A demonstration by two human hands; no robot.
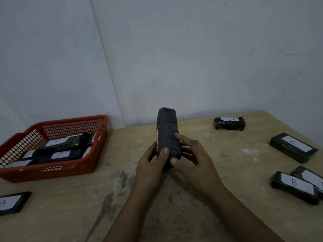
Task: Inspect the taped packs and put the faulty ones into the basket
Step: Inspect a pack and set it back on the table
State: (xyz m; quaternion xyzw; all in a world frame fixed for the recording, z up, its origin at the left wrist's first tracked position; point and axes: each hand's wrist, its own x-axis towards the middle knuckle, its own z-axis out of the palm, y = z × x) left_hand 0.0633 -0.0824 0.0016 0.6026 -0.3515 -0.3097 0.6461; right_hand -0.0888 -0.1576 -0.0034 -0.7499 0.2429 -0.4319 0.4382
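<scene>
Dark taped pack (167, 137) upright above tabletop (209, 198), gripped by left hand (150, 165) and right hand (190, 159). Inspection step, I judge; next, if faulty, carry left into basket (73, 167).

I see a dark taped pack (167, 137) held on end above the worktop (201, 198), its plain back toward me, a white strip showing along its left edge. To the left, a red mesh basket (73, 170) holds several white-labelled packs (59, 151). More labelled packs lie flat on the right, among them the pack marked C (293, 147) and the pack marked B (295, 186).
</scene>
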